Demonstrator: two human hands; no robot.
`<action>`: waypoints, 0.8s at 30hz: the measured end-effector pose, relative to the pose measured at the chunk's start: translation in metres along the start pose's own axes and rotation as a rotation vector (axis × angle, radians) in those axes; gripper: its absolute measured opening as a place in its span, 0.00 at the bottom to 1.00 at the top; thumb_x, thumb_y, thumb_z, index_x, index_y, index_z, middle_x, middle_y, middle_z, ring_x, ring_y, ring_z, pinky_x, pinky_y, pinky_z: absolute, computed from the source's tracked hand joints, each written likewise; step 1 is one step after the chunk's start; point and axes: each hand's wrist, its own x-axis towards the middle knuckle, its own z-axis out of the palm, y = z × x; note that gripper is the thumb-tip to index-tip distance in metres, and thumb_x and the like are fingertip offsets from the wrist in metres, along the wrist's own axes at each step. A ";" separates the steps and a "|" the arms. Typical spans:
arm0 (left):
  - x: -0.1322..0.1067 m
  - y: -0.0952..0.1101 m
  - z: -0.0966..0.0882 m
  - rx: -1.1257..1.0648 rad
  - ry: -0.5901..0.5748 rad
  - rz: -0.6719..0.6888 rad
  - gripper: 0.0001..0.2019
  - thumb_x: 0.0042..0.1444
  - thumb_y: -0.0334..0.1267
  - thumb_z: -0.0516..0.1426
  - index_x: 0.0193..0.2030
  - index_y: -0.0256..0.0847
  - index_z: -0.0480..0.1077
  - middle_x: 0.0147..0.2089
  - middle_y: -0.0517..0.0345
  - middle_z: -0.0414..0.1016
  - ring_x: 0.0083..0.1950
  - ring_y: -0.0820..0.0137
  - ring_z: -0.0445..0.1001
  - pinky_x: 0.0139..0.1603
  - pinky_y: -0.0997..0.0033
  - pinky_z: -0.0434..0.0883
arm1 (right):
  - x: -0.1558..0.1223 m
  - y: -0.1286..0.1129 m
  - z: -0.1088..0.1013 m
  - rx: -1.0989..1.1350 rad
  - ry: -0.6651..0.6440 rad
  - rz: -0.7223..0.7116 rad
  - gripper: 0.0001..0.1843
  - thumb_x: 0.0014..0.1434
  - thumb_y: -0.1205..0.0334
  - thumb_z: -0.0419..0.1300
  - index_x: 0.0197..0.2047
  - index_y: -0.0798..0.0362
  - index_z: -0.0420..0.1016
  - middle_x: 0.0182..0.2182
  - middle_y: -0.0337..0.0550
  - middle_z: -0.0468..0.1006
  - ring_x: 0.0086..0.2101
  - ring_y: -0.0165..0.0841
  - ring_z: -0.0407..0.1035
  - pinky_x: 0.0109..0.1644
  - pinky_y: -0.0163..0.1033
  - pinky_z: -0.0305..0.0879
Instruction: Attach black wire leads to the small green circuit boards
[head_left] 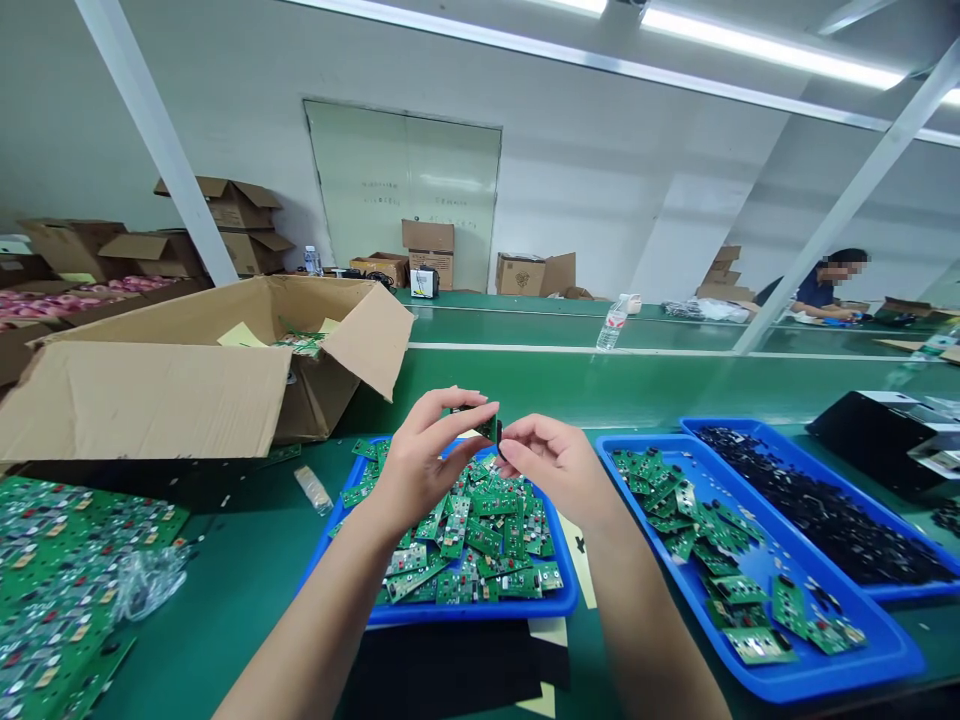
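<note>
My left hand (422,455) is closed on a small green circuit board (487,428), gripping it between thumb and fingers. At the board's right end, my right hand (559,462) pinches a small black part (499,437) that touches the board or sits right against it; I cannot tell which. Both hands are above a blue tray (480,612) heaped with small green circuit boards (484,540). To the right, a second blue tray (832,680) holds more boards (739,590), several with black parts on them. Beyond it, a third blue tray (724,424) is filled with loose black parts (817,505).
An open cardboard box (150,400) stands at the left, behind large board panels (67,570) and crumpled clear plastic (150,580). A water bottle (613,322) stands on the far bench. A black case (877,440) is at the right. A person (821,285) works far right.
</note>
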 end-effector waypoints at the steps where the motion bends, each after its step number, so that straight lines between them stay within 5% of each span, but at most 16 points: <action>1: 0.000 0.000 0.000 0.009 0.001 0.007 0.17 0.56 0.28 0.57 0.52 0.47 0.70 0.47 0.52 0.73 0.48 0.67 0.73 0.49 0.63 0.73 | 0.000 0.000 0.001 0.008 0.011 0.001 0.09 0.52 0.56 0.63 0.31 0.53 0.72 0.24 0.38 0.75 0.26 0.28 0.71 0.31 0.35 0.70; 16: -0.001 -0.004 0.001 0.056 0.013 0.033 0.17 0.56 0.30 0.59 0.52 0.45 0.70 0.41 0.54 0.73 0.39 0.71 0.73 0.38 0.72 0.74 | -0.001 0.000 0.006 -0.078 0.083 -0.084 0.09 0.55 0.56 0.60 0.30 0.53 0.72 0.22 0.37 0.74 0.26 0.29 0.69 0.32 0.36 0.66; 24: 0.000 -0.004 0.005 -0.411 -0.062 -0.380 0.15 0.50 0.43 0.63 0.44 0.42 0.77 0.31 0.56 0.73 0.31 0.72 0.72 0.29 0.74 0.73 | 0.010 0.006 0.007 0.354 -0.121 0.161 0.15 0.47 0.50 0.65 0.24 0.53 0.68 0.15 0.33 0.69 0.17 0.25 0.63 0.22 0.32 0.61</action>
